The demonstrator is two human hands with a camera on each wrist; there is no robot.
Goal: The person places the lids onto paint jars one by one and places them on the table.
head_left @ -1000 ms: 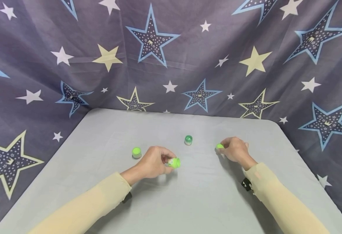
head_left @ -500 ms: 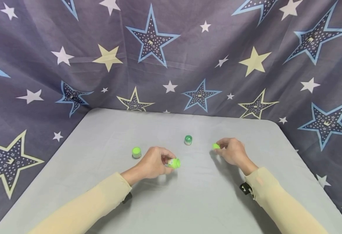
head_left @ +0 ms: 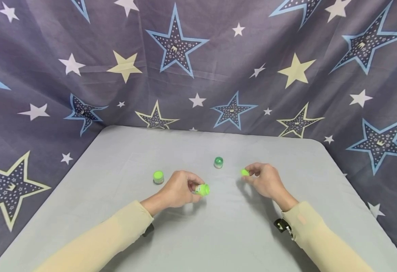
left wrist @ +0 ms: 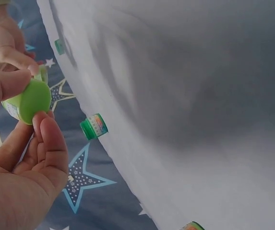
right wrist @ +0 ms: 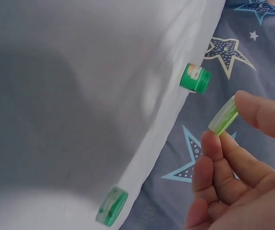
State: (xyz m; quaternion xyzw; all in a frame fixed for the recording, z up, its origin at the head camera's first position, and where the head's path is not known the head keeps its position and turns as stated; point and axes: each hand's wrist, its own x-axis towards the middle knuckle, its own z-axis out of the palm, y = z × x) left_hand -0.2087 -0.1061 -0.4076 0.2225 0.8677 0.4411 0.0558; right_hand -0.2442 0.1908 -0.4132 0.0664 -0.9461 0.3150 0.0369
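Note:
My left hand (head_left: 179, 190) pinches a small light-green jar (head_left: 203, 189) between thumb and fingers, tilted with its mouth end to the right, above the table. Thumb and fingertips of my right hand (head_left: 265, 181) hold a light-green jar lid (head_left: 245, 172) by its rim; the right wrist view shows this lid (right wrist: 223, 115) edge-on. Jar and lid are apart. Behind and between the hands a dark-green jar (head_left: 218, 163) stands upright; its bare threaded neck shows in the right wrist view. A dark-green lid (right wrist: 112, 207) lies on the table there, not visible in the head view.
Left of my left hand stands another jar (head_left: 158, 177) with a light-green top. The pale grey cloth-covered table (head_left: 225, 234) runs back to a dark star-patterned curtain (head_left: 198, 68), which also hangs along both sides.
My right hand has moved left with the light-green lid, closer to the jar in my left hand. The left hand stays nearly still.

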